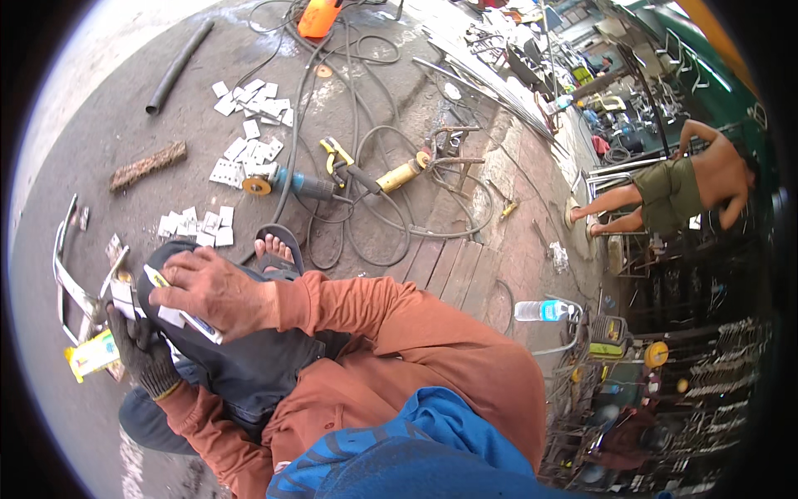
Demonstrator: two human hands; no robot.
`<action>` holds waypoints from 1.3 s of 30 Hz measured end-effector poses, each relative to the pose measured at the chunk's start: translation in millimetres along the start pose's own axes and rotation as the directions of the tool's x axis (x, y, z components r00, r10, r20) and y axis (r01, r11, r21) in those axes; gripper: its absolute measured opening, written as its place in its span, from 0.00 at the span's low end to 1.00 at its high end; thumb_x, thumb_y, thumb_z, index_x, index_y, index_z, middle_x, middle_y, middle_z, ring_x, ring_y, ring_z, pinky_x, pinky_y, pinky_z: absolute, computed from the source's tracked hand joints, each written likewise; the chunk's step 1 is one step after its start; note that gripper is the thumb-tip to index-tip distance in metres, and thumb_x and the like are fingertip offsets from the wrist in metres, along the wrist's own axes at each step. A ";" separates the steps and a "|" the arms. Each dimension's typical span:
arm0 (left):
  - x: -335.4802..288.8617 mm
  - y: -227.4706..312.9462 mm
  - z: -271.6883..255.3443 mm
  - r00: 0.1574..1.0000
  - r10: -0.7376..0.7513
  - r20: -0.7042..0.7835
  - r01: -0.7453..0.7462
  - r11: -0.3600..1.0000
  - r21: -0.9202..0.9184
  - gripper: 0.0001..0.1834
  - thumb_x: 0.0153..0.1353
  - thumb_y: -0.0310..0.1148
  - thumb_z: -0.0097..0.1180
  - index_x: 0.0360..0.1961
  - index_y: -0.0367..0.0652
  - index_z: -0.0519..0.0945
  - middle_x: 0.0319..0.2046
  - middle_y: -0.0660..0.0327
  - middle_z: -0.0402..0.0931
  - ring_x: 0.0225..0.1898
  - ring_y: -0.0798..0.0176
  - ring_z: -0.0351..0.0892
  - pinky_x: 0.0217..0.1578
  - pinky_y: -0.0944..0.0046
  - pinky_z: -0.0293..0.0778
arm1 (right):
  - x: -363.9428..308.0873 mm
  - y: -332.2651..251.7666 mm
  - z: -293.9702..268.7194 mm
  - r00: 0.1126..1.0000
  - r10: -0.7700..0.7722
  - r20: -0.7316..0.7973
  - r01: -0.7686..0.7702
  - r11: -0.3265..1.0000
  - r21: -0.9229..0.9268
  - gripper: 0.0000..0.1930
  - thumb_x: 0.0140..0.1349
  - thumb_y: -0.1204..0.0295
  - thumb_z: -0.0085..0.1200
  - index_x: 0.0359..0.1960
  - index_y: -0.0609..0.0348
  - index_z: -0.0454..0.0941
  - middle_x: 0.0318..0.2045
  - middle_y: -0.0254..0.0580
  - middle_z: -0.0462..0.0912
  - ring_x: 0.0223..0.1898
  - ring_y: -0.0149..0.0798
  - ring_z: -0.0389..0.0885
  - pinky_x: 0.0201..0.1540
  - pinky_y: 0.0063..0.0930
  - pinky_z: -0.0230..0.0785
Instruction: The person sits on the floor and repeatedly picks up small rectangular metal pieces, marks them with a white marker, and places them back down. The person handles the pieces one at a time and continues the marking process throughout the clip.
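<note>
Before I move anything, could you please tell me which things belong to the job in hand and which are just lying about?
Likely in the job:
- white marker-like tube, in the right hand
- small pale plate, near the gloved left hand

Probably just lying about:
- dark pipe
- brown bar
- water bottle
- orange object

Workshop setting: worn grey concrete floor (112,133), spanning eight to twelve o'clock; bright white glare (104,41), ten to eleven o'clock; wooden planks (453,270), near centre toward four o'clock; reddish paved strip (522,200), two o'clock; dark green wall (731,104), two o'clock near the rim; shadowed, cluttered racks (706,378), four o'clock
</note>
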State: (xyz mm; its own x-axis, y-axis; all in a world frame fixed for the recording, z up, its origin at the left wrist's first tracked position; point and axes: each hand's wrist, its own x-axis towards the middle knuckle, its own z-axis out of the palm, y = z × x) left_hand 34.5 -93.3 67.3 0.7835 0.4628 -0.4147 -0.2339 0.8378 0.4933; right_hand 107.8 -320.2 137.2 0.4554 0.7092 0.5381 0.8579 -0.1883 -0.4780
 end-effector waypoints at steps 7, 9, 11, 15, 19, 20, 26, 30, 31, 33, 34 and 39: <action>30.6 43.7 -21.7 0.993 0.117 0.016 -0.118 0.973 0.196 0.06 0.73 0.37 0.58 0.37 0.53 0.76 0.16 0.75 0.63 0.14 0.79 0.56 0.15 0.78 0.55 | -19.9 6.6 -14.1 0.989 0.102 -0.107 -0.048 0.908 0.416 0.21 0.52 0.76 0.62 0.50 0.54 0.75 0.44 0.47 0.78 0.47 0.51 0.81 0.47 0.41 0.73; 37.8 59.9 -33.3 0.992 0.118 -0.045 -0.107 0.976 0.189 0.06 0.74 0.38 0.58 0.37 0.54 0.76 0.16 0.75 0.63 0.14 0.80 0.56 0.15 0.77 0.56 | -20.6 33.5 -12.8 0.950 0.230 -0.210 -0.129 0.904 0.407 0.16 0.59 0.79 0.54 0.50 0.59 0.73 0.39 0.48 0.79 0.42 0.49 0.81 0.44 0.37 0.74; 44.0 72.2 -48.8 0.991 0.091 -0.097 -0.073 0.981 0.182 0.07 0.73 0.40 0.59 0.36 0.55 0.76 0.17 0.76 0.64 0.15 0.80 0.58 0.15 0.74 0.59 | -24.6 76.2 -15.5 0.866 0.428 -0.257 -0.300 0.858 0.416 0.15 0.61 0.79 0.53 0.50 0.60 0.72 0.37 0.49 0.79 0.39 0.47 0.81 0.44 0.37 0.74; 56.8 71.2 -80.9 0.976 0.094 -0.198 -0.031 0.954 0.299 0.08 0.69 0.41 0.63 0.40 0.54 0.78 0.21 0.77 0.68 0.16 0.79 0.60 0.17 0.74 0.60 | -38.3 175.0 13.7 0.679 0.673 -0.294 -0.616 0.740 0.271 0.16 0.57 0.77 0.57 0.48 0.61 0.75 0.35 0.53 0.82 0.38 0.52 0.83 0.44 0.41 0.75; 66.4 49.9 -101.8 0.954 0.208 -0.214 -0.095 0.892 0.441 0.11 0.67 0.38 0.66 0.47 0.52 0.79 0.23 0.73 0.70 0.19 0.79 0.62 0.20 0.77 0.57 | -73.4 224.0 81.0 0.648 0.761 -0.013 -0.753 0.644 0.132 0.17 0.51 0.75 0.63 0.45 0.62 0.79 0.38 0.56 0.85 0.43 0.55 0.85 0.48 0.41 0.76; 67.6 46.2 -104.6 0.961 0.201 -0.192 -0.099 0.893 0.440 0.11 0.66 0.38 0.66 0.46 0.51 0.79 0.23 0.73 0.70 0.18 0.79 0.62 0.19 0.77 0.56 | -77.3 228.5 100.2 0.665 0.745 0.063 -0.747 0.659 0.088 0.18 0.49 0.75 0.64 0.44 0.62 0.80 0.40 0.57 0.85 0.45 0.56 0.85 0.49 0.41 0.77; 72.3 42.3 -105.0 0.945 0.239 -0.222 -0.116 0.883 0.455 0.13 0.65 0.38 0.68 0.47 0.50 0.80 0.24 0.72 0.70 0.19 0.78 0.62 0.20 0.76 0.56 | -44.7 234.5 203.6 0.841 0.498 0.213 -0.533 0.690 0.490 0.19 0.51 0.63 0.70 0.42 0.59 0.83 0.42 0.58 0.85 0.50 0.58 0.83 0.52 0.45 0.75; 68.1 45.8 -106.1 0.951 0.204 -0.233 -0.074 0.880 0.470 0.13 0.64 0.37 0.69 0.47 0.49 0.81 0.24 0.72 0.70 0.18 0.77 0.62 0.20 0.76 0.56 | -32.8 222.1 217.5 0.697 0.649 0.304 -0.717 0.632 0.294 0.21 0.53 0.64 0.68 0.48 0.58 0.80 0.42 0.57 0.85 0.49 0.61 0.83 0.51 0.47 0.75; 67.2 45.3 -107.8 0.949 0.214 -0.229 -0.095 0.892 0.441 0.13 0.64 0.36 0.69 0.47 0.49 0.81 0.23 0.72 0.69 0.18 0.77 0.61 0.19 0.76 0.54 | -34.2 220.3 212.5 0.648 0.704 0.291 -0.761 0.606 0.231 0.22 0.54 0.69 0.65 0.51 0.57 0.77 0.42 0.58 0.85 0.49 0.62 0.83 0.50 0.49 0.75; 67.1 45.6 -111.6 0.955 0.207 -0.214 -0.090 0.885 0.456 0.13 0.64 0.36 0.69 0.46 0.49 0.81 0.22 0.72 0.68 0.18 0.78 0.60 0.19 0.76 0.53 | -42.9 219.2 195.7 0.599 0.758 0.257 -0.799 0.589 0.124 0.25 0.55 0.73 0.60 0.56 0.57 0.71 0.43 0.59 0.85 0.48 0.62 0.83 0.51 0.49 0.76; 68.2 45.1 -114.1 0.965 0.202 -0.169 -0.109 0.891 0.440 0.12 0.64 0.36 0.68 0.46 0.49 0.81 0.22 0.72 0.68 0.18 0.78 0.59 0.19 0.76 0.53 | -46.2 222.1 186.3 0.561 0.784 0.266 -0.820 0.571 0.048 0.26 0.56 0.73 0.59 0.58 0.56 0.69 0.44 0.59 0.84 0.48 0.62 0.84 0.51 0.49 0.76; 79.6 41.1 -123.0 0.963 0.166 -0.211 -0.050 0.883 0.466 0.12 0.65 0.36 0.67 0.46 0.49 0.79 0.22 0.73 0.67 0.18 0.78 0.58 0.18 0.76 0.53 | -54.7 242.1 164.9 0.675 0.709 0.204 -0.670 0.705 -0.235 0.30 0.56 0.72 0.62 0.62 0.53 0.67 0.52 0.60 0.80 0.60 0.59 0.76 0.59 0.53 0.69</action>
State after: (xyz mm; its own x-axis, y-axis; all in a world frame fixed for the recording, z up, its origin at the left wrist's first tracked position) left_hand 16.4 13.6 -39.5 0.5942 0.6459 -0.4792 0.0225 0.5822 0.8127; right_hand 251.4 -292.5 -122.4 0.8673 0.4837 -0.1174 0.3555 -0.7671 -0.5340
